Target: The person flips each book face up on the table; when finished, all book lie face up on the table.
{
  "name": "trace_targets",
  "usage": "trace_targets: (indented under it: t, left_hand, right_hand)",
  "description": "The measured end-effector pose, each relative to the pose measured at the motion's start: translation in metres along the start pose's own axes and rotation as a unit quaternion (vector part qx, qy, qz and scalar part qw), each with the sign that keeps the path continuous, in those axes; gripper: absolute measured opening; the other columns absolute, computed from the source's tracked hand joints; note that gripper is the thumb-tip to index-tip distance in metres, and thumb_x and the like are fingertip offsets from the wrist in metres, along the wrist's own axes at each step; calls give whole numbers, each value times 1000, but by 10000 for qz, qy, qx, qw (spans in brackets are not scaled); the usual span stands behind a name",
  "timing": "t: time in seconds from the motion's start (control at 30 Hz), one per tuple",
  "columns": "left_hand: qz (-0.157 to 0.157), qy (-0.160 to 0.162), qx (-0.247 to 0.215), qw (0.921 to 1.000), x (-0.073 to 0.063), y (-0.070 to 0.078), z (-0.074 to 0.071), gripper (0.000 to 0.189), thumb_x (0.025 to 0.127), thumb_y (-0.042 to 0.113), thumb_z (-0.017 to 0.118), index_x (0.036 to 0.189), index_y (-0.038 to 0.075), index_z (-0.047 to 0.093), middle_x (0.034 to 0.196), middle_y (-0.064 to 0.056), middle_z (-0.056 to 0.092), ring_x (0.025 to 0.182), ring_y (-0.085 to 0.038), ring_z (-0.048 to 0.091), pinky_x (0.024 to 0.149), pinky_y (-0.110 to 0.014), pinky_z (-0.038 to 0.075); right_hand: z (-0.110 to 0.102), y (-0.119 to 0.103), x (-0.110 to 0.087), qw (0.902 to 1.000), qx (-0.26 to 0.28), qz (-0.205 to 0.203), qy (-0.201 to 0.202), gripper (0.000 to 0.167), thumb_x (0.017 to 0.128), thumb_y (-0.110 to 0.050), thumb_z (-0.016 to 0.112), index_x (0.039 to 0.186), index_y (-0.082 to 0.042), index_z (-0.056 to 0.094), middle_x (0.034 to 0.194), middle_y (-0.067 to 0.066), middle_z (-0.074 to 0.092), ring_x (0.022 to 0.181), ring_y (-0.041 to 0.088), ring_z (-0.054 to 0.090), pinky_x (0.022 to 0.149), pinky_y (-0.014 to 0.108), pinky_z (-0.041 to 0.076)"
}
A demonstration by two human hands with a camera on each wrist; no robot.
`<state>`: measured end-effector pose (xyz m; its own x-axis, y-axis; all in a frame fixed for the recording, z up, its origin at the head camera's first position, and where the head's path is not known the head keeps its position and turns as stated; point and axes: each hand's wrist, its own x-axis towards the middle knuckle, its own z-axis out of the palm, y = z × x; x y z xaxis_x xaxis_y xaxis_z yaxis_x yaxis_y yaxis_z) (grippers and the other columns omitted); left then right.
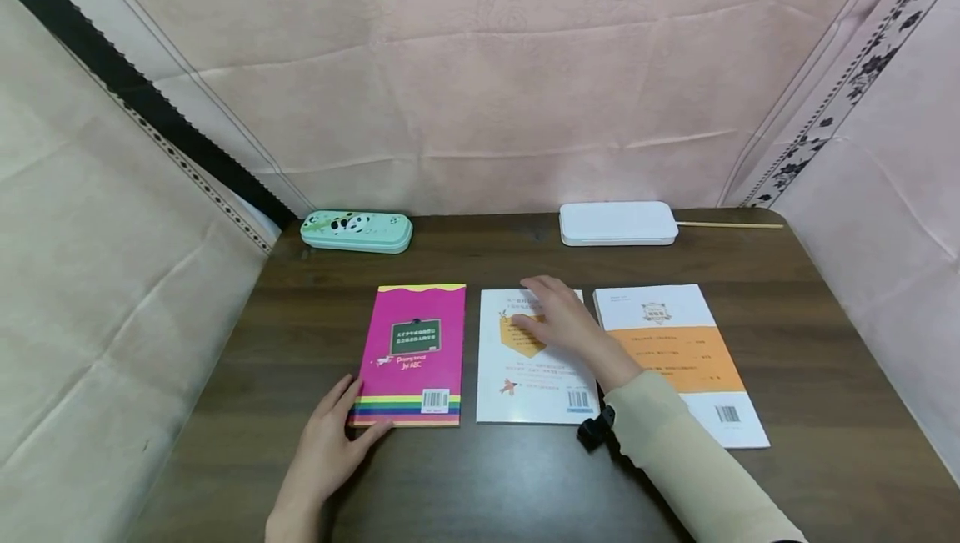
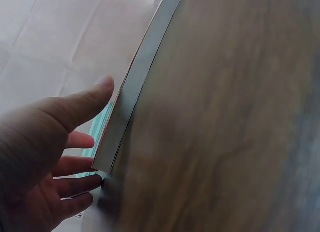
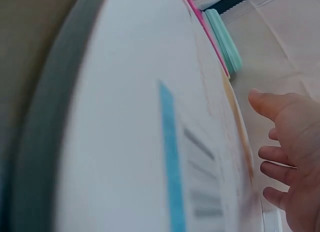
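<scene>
A pink book (image 1: 412, 351) with a rainbow band lies on the table. At its lower left corner is my left hand (image 1: 326, 443), thumb by the bottom edge and fingers along the left side. The left wrist view shows that hand (image 2: 45, 152) with spread fingers beside the book's edge (image 2: 135, 76); whether they touch it I cannot tell. My right hand (image 1: 562, 322) is over the upper part of a white book (image 1: 525, 397), partly covering it. Its fingers look loosely extended in the right wrist view, holding nothing. An orange-and-white book (image 1: 682, 359) lies to the right, partly behind the forearm.
A mint pencil case (image 1: 356, 232) with a panda picture stands at the back left of the table (image 1: 480, 493). A white case (image 1: 618, 223) lies at the back right, with a thin stick (image 1: 731, 225) beside it. Pale cloth (image 1: 480, 93) hangs behind and at both sides.
</scene>
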<state>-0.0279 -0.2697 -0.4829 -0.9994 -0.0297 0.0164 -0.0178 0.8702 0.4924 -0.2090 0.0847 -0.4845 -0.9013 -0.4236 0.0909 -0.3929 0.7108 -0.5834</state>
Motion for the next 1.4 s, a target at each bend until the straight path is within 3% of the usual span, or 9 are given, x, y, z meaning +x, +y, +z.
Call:
trace_targets:
  t: [0.27,0.57,0.9,1.4]
  left_hand:
    - [88,-43,-46,9999,1,0,-2,94,80,49,84,148,-3,47,151,-30,42,136,-48,42,103,-63,44]
    - [-19,-228,-92,9997,0,3,0,95,78,42,88,150,-2,45,150,-29,42,135,-47,41,104,-62,43]
    - [-218,-300,-135,9992,1,7,0,94,78,43,87,150,0,45,150,-26,42,134,-43,41,104,-60,44]
    - [-154,-145,8,9998,5,14,9,100,75,45,89,147,-8,45,144,-29,44,127,-43,44,102,-59,45]
  right_hand:
    - [10,-8,19,9996,-45,-214,-183,67,94,-41,72,148,-7,50,148,15,50,139,35,43,115,53,35]
    - [21,-22,40,9974,-243,-483,-468,67,95,-42,70,147,-5,50,147,14,52,139,32,44,117,52,33]
    - [35,-37,56,9932,-696,-485,-802,67,95,-48,69,148,-10,51,150,9,51,141,27,42,117,49,33]
    - [40,-47,65,9848,-710,-952,-1269,61,99,-31,66,152,-10,46,154,8,47,146,25,38,118,48,31]
